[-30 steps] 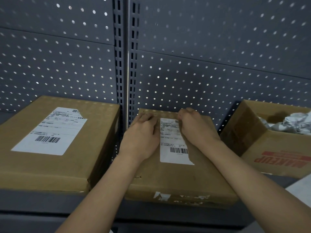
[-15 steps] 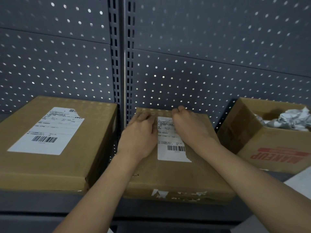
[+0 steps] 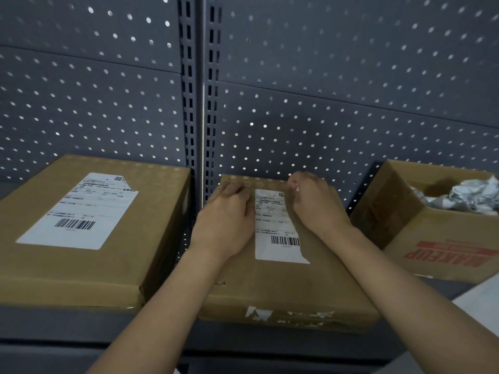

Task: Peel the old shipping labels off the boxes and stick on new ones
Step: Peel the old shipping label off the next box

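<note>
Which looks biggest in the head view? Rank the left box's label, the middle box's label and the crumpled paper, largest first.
1. Left box's label, clearly largest.
2-3. Middle box's label and crumpled paper look alike: one is partly covered, the other cropped, so unranked.

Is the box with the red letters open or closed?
Open. The box with red letters has no lid over it, and crumpled grey paper shows inside.

The middle box (image 3: 283,287), flat brown cardboard, wears a white barcoded middle label (image 3: 275,233) torn at its near right corner. Left of it lies the larger left box (image 3: 54,265), its left label (image 3: 81,211) curled at one far corner.
</note>
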### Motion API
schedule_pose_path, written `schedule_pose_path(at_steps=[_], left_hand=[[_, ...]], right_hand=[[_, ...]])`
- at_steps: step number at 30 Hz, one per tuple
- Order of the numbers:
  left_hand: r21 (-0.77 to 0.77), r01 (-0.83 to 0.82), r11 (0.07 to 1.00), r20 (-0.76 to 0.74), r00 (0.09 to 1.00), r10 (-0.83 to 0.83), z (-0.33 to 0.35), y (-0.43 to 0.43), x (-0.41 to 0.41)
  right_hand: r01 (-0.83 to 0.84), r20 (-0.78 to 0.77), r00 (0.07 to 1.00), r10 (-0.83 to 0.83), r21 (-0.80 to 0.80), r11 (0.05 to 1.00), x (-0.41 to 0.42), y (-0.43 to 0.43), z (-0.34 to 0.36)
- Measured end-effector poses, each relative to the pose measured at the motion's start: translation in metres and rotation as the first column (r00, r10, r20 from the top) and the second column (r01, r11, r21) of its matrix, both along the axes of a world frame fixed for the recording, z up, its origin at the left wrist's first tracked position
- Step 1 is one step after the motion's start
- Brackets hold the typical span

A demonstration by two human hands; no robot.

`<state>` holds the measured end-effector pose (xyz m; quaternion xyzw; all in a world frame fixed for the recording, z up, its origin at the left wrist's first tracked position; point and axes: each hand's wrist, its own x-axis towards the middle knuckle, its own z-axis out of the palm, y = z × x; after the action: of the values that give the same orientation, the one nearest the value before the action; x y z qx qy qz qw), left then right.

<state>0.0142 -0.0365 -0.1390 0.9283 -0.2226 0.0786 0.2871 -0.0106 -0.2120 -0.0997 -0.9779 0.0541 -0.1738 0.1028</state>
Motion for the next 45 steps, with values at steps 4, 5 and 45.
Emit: schedule_pose_path(at_steps=[4,5,45], left_hand=[[-0.003,0.001,1.0,-0.009,1.0,-0.001,0.0,0.0,0.001],[-0.002,0.0,1.0,-0.01,1.0,0.0,0.0,0.0,0.0],[0.0,0.003,1.0,-0.01,1.0,-0.003,0.002,0.0,0.0]], right_hand=[[0.005,-0.042,0.999,-0.01,-0.115,0.993,0.001,0.006,-0.001],[-0.004,-0.046,0.999,-0.004,-0.169,0.986,0.001,0.007,0.0],[0.0,-0.031,1.0,0.001,0.009,1.0,0.006,0.001,-0.001]])
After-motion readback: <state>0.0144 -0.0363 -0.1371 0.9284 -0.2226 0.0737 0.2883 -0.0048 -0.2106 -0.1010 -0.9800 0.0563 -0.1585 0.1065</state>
